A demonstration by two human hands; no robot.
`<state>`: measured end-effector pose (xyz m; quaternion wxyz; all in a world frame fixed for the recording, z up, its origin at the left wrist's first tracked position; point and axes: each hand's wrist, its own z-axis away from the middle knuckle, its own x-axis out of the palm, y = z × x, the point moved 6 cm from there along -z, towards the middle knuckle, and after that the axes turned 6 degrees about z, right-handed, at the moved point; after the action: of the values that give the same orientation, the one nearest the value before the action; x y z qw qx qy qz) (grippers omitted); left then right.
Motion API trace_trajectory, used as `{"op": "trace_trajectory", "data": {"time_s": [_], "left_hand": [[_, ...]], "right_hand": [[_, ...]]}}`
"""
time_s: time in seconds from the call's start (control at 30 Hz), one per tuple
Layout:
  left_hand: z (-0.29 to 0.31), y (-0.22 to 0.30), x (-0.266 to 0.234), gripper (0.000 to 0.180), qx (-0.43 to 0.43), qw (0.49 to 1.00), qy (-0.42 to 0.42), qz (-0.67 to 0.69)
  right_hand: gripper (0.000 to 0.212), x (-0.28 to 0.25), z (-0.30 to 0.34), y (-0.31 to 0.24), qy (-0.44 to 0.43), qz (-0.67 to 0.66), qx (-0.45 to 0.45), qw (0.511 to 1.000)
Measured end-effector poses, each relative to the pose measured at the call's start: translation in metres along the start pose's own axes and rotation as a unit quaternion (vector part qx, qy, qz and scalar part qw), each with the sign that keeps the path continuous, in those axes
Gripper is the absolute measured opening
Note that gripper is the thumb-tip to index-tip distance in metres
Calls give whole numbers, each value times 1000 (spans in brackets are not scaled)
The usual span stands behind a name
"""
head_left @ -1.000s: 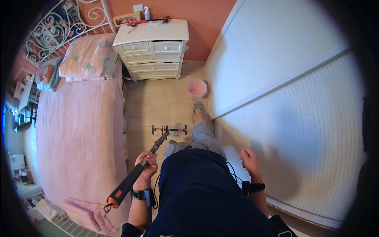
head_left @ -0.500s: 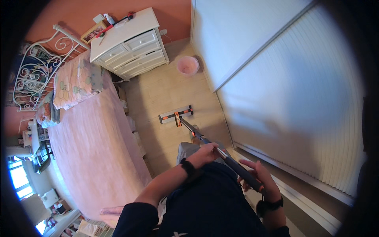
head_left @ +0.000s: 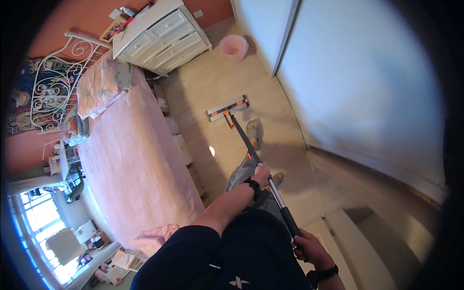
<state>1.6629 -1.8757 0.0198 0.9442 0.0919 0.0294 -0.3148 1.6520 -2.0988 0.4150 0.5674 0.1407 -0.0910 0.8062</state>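
A flat mop (head_left: 244, 135) with a dark and silver pole runs slantwise across the middle of the view. Its wide grey head with orange clips (head_left: 227, 108) lies on the wooden floor. My left hand (head_left: 261, 175) is wrapped round the silver middle of the pole. Lower down, my right hand (head_left: 308, 247) closes on the dark grip near the pole's top end. Beside the pole, one of my feet shows in a grey-green slipper (head_left: 252, 129); the other slipper (head_left: 277, 180) is partly behind the pole.
A bed with a pink cover (head_left: 130, 159) stands on the left. At the far end are a white chest of drawers (head_left: 164, 41) and a pink waste bin (head_left: 234, 47). White sliding doors (head_left: 357, 96) line the right side. Boxes (head_left: 183, 150) sit under the bed's edge.
The mop head has moved farther from me and slightly right. My right hand, earlier loose with fingers extended, now wraps the grip. The view has shifted, showing more floor near my feet.
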Motion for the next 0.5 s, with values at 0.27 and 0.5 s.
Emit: {"op": "trace_trajectory", "data": {"time_s": [0.27,0.5], "left_hand": [[82,-120,13,28,-65,988,-104,97],[65,-61,-2,35,-91,962,-122,226]], "right_hand": [[64,-50,44,91,195,262,-37,944],[61,14,31,14,242,504,-173,811]]}}
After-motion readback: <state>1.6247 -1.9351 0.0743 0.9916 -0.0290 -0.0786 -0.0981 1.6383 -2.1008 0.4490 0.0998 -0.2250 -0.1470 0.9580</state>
